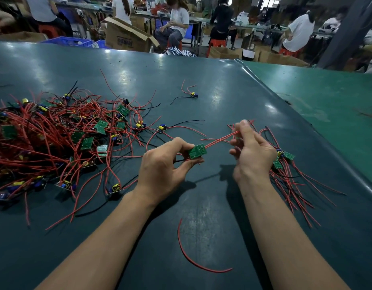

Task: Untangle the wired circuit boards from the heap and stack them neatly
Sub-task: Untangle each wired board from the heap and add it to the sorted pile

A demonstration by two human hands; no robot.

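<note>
A dark teal table (201, 84) is seen from above, with two bare forearms reaching in from the bottom edge. On the left, a tangled heap (55, 139) of small green circuit boards with yellow and blue parts is spread out, bound together by many long red wires and a few black ones; its left side is cut off by the frame. Near the middle, one green circuit board (197, 151) is pinched above the table between the thumb and curled fingers of the left hand (162, 166). From that board a pair of red wires (219, 138) is stretched up to the right, where they are pinched between thumb and fingertips of the raised right hand (252, 149). Just right of that hand, a small stack (283, 159) of sorted boards lies on the table, partly hidden by the hand, its red and black leads fanned toward the near right. A loose red wire (191, 258) curls between the forearms, and a single stray board (193, 95) lies farther back. Beyond the table edge, seated workers (178, 19), orange stools and a cardboard box (128, 36) are seen, blurred and hard to make out.
</note>
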